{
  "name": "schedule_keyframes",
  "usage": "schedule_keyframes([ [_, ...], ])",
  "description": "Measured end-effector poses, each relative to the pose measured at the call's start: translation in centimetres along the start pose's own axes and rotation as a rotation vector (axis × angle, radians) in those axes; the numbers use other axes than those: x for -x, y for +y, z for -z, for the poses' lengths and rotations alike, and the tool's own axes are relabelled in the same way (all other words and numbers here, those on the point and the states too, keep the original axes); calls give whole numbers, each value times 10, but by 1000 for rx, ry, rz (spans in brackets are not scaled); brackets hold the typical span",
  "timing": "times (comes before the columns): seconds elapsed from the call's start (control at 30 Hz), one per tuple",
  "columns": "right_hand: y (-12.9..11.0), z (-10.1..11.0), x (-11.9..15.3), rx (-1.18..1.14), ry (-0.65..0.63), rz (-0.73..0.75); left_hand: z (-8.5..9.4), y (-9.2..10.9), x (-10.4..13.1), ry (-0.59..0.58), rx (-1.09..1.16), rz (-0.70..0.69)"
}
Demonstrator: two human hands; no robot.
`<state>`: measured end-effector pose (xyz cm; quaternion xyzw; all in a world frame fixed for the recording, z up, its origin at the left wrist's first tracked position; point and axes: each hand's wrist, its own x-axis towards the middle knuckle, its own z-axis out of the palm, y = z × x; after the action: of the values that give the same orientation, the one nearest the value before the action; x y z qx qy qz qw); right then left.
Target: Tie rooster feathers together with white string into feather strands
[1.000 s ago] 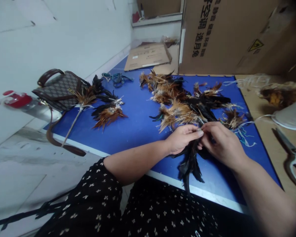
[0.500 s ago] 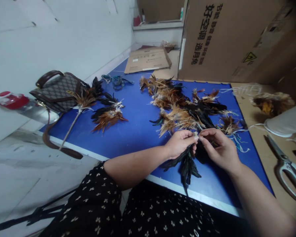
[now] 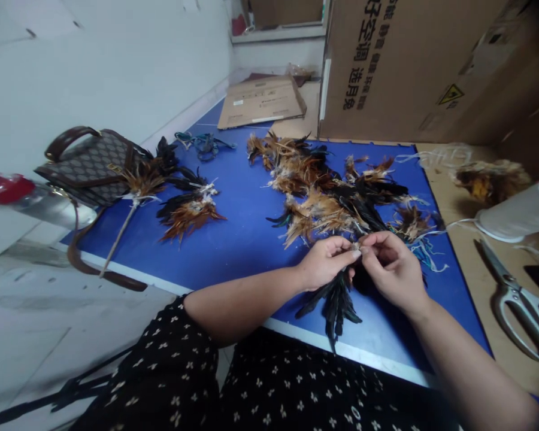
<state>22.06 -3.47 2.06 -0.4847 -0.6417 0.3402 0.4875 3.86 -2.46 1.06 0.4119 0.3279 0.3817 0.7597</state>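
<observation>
My left hand (image 3: 327,261) is closed on the bound top of a bunch of black feathers (image 3: 336,308), which hangs down over the blue mat's front part. Pinched at the same top, my right hand (image 3: 388,266) touches the left fingertips; what it grips is too small to make out. Just beyond both hands lies a pile of brown and black feathers (image 3: 317,209) on the blue mat (image 3: 247,239). Another loose bunch of feathers (image 3: 191,212) lies to the left, beside a stick with feathers tied to its end (image 3: 119,239).
At the left are a patterned handbag (image 3: 94,164) and a bottle (image 3: 56,206). Scissors (image 3: 516,293), a thread cone (image 3: 516,215) and a furry brown bundle (image 3: 491,179) lie at the right. Large cardboard (image 3: 399,78) stands behind; flat cardboard (image 3: 260,105) lies at the back.
The whole view has shifted slightly, so things appear a little further left and higher. Both hands remain together at the top of the black feathers, with the right fingers slightly more curled.
</observation>
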Motion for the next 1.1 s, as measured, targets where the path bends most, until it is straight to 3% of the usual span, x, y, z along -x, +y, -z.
schedule_keyframes([
  [0.23, 11, 14, -7, -277, 114, -204, 1, -2, -2, 0, 6, -6],
  [0.33, 15, 22, -7, -293, 13, -224, 3, -5, -3, -12, -30, -2],
  [0.5, 10, 25, -8, -112, -186, -220, 6, -5, -2, -65, -108, -2],
  [0.67, 10, 17, -5, -86, -79, -197, 6, -3, -3, -63, -126, -5],
  [0.9, 19, -3, 0, -323, 106, -295, 5, -3, -5, -61, -96, -29],
  [0.97, 17, -4, -1, -339, 106, -296, 5, -5, -5, -54, -80, -26],
  [1.1, 0, 5, -5, -171, -30, -299, 6, -6, -6, -28, -45, -50],
])
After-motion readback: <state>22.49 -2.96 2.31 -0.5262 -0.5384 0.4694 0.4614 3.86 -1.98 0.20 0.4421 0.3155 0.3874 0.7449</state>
